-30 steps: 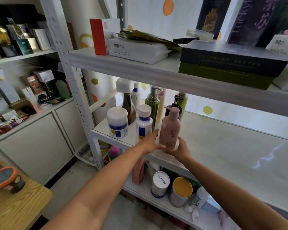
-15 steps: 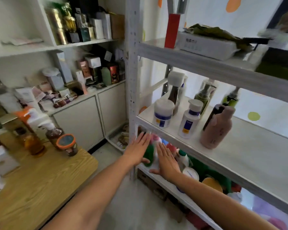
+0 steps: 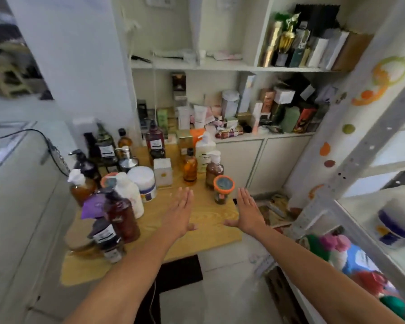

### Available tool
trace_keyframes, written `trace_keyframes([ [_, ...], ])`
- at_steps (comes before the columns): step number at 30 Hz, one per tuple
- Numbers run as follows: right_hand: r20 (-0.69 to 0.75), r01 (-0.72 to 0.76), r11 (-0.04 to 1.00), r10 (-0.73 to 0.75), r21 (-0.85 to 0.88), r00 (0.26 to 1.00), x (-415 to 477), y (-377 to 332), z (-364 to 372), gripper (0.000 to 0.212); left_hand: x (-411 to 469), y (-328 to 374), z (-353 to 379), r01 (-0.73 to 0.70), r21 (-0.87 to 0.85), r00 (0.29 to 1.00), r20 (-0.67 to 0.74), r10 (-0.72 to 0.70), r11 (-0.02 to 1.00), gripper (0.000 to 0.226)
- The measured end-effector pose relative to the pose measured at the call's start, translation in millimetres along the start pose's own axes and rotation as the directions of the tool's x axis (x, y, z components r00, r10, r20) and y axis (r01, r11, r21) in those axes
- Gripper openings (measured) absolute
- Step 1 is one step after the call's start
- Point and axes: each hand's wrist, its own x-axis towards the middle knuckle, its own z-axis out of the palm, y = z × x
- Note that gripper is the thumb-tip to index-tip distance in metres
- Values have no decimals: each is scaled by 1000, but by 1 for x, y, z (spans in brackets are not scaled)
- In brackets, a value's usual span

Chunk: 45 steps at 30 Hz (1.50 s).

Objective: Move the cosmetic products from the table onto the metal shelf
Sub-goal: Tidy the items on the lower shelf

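Many cosmetic products crowd the wooden bench, well apart from the metal shelf. Left hand and right hand hover above it, fingers straight, holding nothing. The nearby orange-lidded jar looks rigid and probably fragile, so it is best gripped round its body.

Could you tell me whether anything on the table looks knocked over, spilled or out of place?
Nothing looks spilled or toppled; the bottles stand upright. Only a purple packet leans askew among them at the left of the wooden table.
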Motion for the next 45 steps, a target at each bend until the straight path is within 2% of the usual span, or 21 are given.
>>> trace_keyframes([
  [9, 117, 149, 987, -141, -57, 983, 53, -50, 7, 125, 7, -47, 0, 192, -50, 981, -25, -193, 980, 111],
  [15, 123, 280, 960, -277, -6, 953, 101, -89, 7, 121, 32, -66, -7, 296, -93, 954, -16, -299, 950, 111],
  [21, 152, 356, 934, -355, 18, 923, 156, -116, 4, 122, 71, -89, -28, 373, -77, 927, -14, -375, 925, 110],
  [28, 216, 446, 894, -442, 30, 871, 212, -140, 8, 119, 125, -112, -34, 396, -64, 918, -3, -397, 916, 109],
  [36, 201, 447, 893, -448, 54, 871, 253, -160, 16, 102, 158, -130, -29, 429, -77, 903, 41, -427, 900, 89],
  [40, 121, 439, 896, -445, 72, 887, 260, -159, 15, 88, 163, -129, -31, 427, -98, 897, -80, -435, 899, 79],
  [45, 157, 387, 912, -405, 132, 901, 261, -156, 13, 68, 167, -124, -32, 403, -60, 903, -137, -408, 913, 65],
])
